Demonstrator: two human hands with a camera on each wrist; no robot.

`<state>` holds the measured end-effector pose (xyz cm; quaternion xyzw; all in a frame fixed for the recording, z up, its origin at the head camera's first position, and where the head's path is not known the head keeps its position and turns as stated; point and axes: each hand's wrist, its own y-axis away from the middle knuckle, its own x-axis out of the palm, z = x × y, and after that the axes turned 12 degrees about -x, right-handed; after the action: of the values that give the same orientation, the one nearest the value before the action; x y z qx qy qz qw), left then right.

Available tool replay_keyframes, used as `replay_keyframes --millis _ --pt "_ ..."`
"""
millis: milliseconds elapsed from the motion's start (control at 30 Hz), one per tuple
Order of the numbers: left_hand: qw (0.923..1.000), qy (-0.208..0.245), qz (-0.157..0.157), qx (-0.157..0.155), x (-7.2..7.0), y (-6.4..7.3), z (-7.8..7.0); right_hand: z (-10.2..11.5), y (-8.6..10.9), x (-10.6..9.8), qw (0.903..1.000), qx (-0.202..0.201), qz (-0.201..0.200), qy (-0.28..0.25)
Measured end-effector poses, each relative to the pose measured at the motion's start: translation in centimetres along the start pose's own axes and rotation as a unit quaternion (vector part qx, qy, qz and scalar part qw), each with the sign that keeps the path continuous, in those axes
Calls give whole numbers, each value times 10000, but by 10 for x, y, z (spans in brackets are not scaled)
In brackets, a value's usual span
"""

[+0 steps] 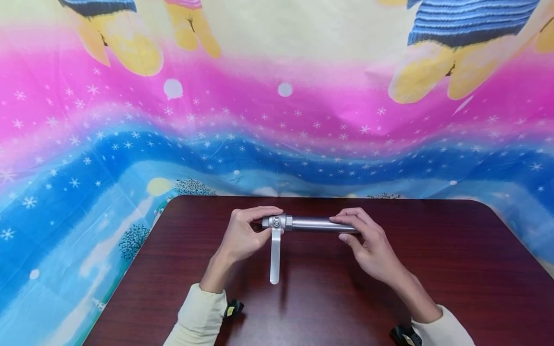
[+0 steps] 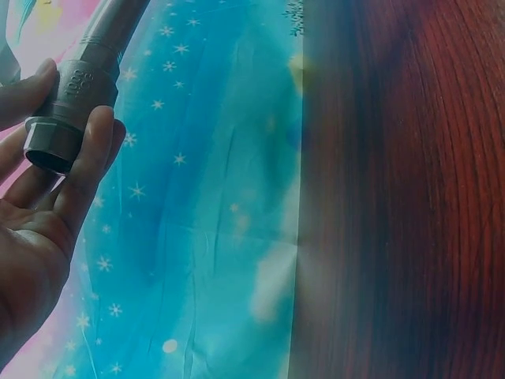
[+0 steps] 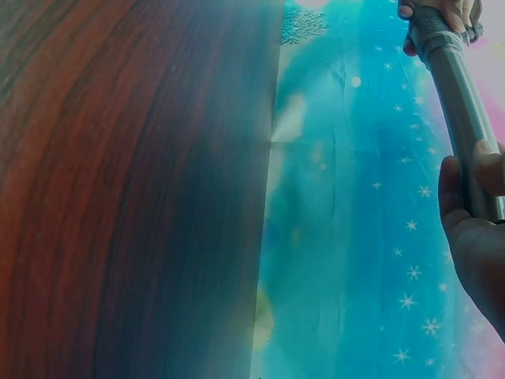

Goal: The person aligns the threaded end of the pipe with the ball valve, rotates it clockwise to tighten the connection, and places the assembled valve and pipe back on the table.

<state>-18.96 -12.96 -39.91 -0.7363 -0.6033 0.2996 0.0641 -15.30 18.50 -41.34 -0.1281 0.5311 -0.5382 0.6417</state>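
A metal ball valve [image 1: 277, 222] with a long flat lever handle [image 1: 275, 257] is joined at its right end to a straight steel pipe [image 1: 313, 224]. Both hands hold the joined piece level above the table. My left hand [image 1: 242, 236] grips the valve body between fingers and thumb, and the lever points toward me. Around the pipe's right end curl the thumb and fingers of my right hand [image 1: 374, 250]. The left wrist view shows the valve's hexagonal open end [image 2: 54, 146] by the fingers. In the right wrist view the pipe [image 3: 465, 110] runs up to the valve.
A dark red-brown wooden table [image 1: 329, 293] with rounded far corners lies below the hands. Behind and left of it hangs a colourful printed cloth [image 1: 259, 129] with snowflakes. Black wrist straps [image 1: 234, 308] sit at the pale sleeves [image 1: 200, 312].
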Motion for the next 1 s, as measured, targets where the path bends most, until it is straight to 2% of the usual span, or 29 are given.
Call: replay_keyframes --millis 500,800,1000 --pt "9997 -225 -38 91 1 -2 -2 -3 0 1 9993 -240 -224 -199" --pt "9992 -300 -52 243 1 -2 -3 -3 5 -1 9986 347 142 -381" --pt "9993 -340 -20 153 2 0 -5 -1 4 -1 9985 355 352 -214"
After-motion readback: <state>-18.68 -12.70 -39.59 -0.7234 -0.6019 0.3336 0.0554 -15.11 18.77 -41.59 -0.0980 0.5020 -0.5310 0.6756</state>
